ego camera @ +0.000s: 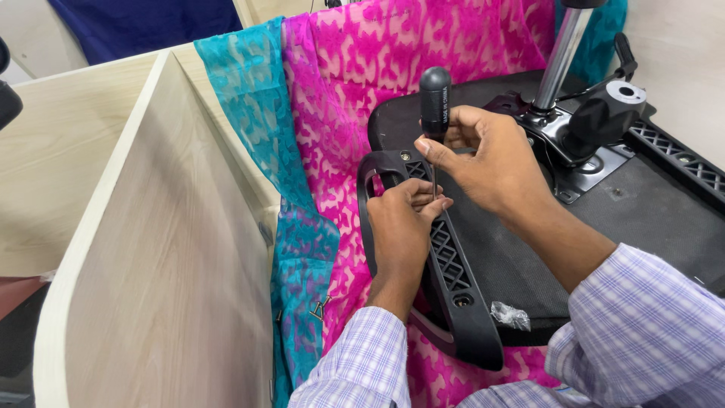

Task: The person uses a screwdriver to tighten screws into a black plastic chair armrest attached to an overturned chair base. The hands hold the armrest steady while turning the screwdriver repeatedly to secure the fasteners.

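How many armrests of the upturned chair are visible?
2. One black armrest lies along the seat's near edge, under both hands; the other armrest runs along the far right edge, partly cut off.

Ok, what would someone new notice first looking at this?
The bright pink cloth with a teal strip down its left, spread under an upturned black chair seat. In the middle, the right hand holds a black-handled screwdriver upright over the chair's armrest, which the left hand steadies.

- screwdriver handle point(434, 102): black
- armrest point(445, 264): black (ribbed grid inside)
- seat underside point(649, 219): black
- cloth point(355, 83): pink, lacy pattern, with turquoise edge
- sleeves point(642, 325): lilac-white check
- partition point(166, 257): pale woodgrain
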